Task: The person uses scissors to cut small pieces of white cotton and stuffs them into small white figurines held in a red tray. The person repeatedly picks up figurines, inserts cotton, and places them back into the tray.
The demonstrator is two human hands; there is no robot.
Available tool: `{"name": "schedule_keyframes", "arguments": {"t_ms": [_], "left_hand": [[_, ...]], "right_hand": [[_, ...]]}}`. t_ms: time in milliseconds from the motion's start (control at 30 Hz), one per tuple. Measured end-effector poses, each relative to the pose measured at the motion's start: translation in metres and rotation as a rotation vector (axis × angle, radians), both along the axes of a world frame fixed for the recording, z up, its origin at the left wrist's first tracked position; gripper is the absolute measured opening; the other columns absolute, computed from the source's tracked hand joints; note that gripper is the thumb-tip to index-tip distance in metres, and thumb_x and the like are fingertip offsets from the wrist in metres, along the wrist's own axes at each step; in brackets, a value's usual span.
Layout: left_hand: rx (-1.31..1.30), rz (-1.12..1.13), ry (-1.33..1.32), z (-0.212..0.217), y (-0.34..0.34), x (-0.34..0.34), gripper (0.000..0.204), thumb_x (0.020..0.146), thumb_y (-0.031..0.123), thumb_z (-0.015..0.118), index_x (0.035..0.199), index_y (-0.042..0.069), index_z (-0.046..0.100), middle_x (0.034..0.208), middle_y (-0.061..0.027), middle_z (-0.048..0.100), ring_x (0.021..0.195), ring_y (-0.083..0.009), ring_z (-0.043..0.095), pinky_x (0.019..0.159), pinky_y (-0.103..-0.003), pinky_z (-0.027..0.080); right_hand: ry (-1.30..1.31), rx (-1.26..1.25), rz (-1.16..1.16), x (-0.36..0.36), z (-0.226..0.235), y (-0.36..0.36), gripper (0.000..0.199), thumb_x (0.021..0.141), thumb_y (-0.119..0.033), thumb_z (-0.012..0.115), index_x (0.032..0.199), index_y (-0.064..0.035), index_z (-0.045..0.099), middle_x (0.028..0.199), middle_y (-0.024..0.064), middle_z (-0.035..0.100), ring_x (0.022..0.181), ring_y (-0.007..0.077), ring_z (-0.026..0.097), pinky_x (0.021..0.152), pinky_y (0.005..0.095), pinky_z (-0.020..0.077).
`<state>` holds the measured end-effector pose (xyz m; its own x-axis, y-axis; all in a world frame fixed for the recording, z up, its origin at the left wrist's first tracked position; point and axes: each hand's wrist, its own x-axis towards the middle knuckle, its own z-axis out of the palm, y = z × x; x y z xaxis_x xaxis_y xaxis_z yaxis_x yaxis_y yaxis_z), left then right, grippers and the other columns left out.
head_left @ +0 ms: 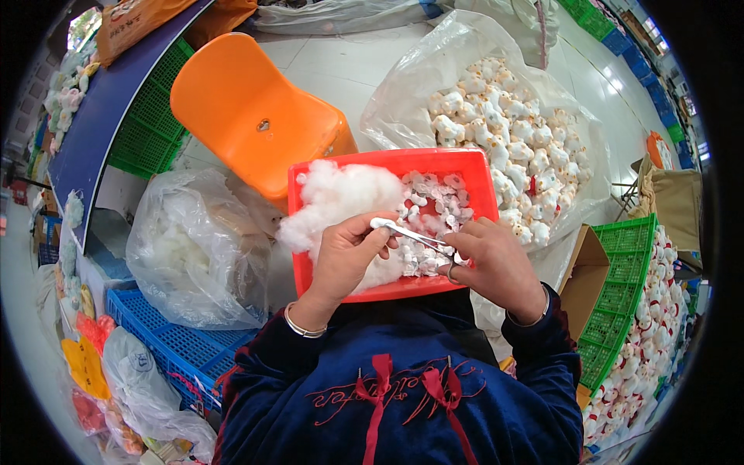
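My left hand (345, 252) pinches a small white fabric piece (383, 223) between thumb and fingers. In my right hand (496, 260) is a pair of silver forceps (422, 237) with scissor-like ring handles. The forceps point left and their tips meet the white piece; whether they are inside it I cannot tell. Both hands are above a red plastic tray (418, 290) close to my body. White fluffy stuffing (349, 190) fills the tray's left side. Several small white fabric pieces (438, 203) lie heaped on its right side.
An orange chair (256, 116) stands beyond the tray. A clear plastic bag (403, 101) of small white stuffed toys (511, 147) lies at right. Left are a bag of stuffing (198, 248) and a blue crate (167, 341). A green crate (620, 302) and cardboard box (585, 283) flank my right arm.
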<state>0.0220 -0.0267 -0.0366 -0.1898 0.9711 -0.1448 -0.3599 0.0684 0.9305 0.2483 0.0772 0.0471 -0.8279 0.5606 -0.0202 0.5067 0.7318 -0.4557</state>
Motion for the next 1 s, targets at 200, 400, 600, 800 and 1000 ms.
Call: {"name": "schedule_keyframes", "arguments": {"t_ms": [200,400,600,800,1000], "left_hand": [[0.032,0.048,0.012,-0.003,0.001,0.001,0.027,0.1,0.001,0.059,0.125,-0.003,0.07,0.096,-0.01,0.075,0.081,-0.0125,0.068,0.075,-0.027,0.058],[-0.008,0.139,-0.105,-0.001,0.002,0.0,0.027,0.101,0.001,0.061,0.127,-0.001,0.07,0.1,-0.0102,0.076,0.082,-0.0107,0.069,0.077,-0.026,0.059],[0.012,0.136,-0.08,-0.001,0.001,0.001,0.03,0.101,-0.001,0.059,0.129,-0.001,0.069,0.102,-0.0121,0.076,0.082,-0.0123,0.07,0.077,-0.028,0.06],[0.005,0.161,0.035,0.002,0.002,0.002,0.029,0.1,-0.002,0.058,0.126,-0.002,0.071,0.1,-0.0094,0.074,0.083,-0.0121,0.069,0.078,-0.028,0.06],[0.026,0.163,0.39,0.002,0.002,0.006,0.029,0.098,-0.004,0.061,0.125,-0.003,0.071,0.098,-0.0066,0.073,0.084,-0.0103,0.068,0.078,-0.023,0.056]], "right_hand": [[0.025,-0.033,-0.032,0.001,-0.012,-0.006,0.043,0.076,-0.022,0.084,0.116,-0.0093,0.072,0.096,0.0102,0.065,0.095,0.0311,0.062,0.085,0.0426,0.0471],[0.064,0.017,-0.091,0.007,-0.009,-0.003,0.049,0.075,-0.026,0.085,0.12,-0.0112,0.071,0.099,0.0089,0.065,0.1,0.0308,0.059,0.086,0.0432,0.045],[0.002,0.029,-0.067,0.005,-0.013,-0.005,0.045,0.076,-0.029,0.084,0.117,-0.0127,0.073,0.098,0.0089,0.065,0.099,0.0305,0.059,0.086,0.0434,0.0435],[0.012,0.025,-0.062,0.004,-0.011,-0.005,0.042,0.076,-0.029,0.084,0.114,-0.0125,0.074,0.096,0.0086,0.065,0.099,0.0298,0.06,0.085,0.0433,0.043],[-0.068,-0.035,-0.028,0.002,0.001,-0.002,0.034,0.079,-0.029,0.082,0.106,-0.0099,0.074,0.087,0.0098,0.066,0.088,0.0307,0.064,0.076,0.0436,0.0452]]}}
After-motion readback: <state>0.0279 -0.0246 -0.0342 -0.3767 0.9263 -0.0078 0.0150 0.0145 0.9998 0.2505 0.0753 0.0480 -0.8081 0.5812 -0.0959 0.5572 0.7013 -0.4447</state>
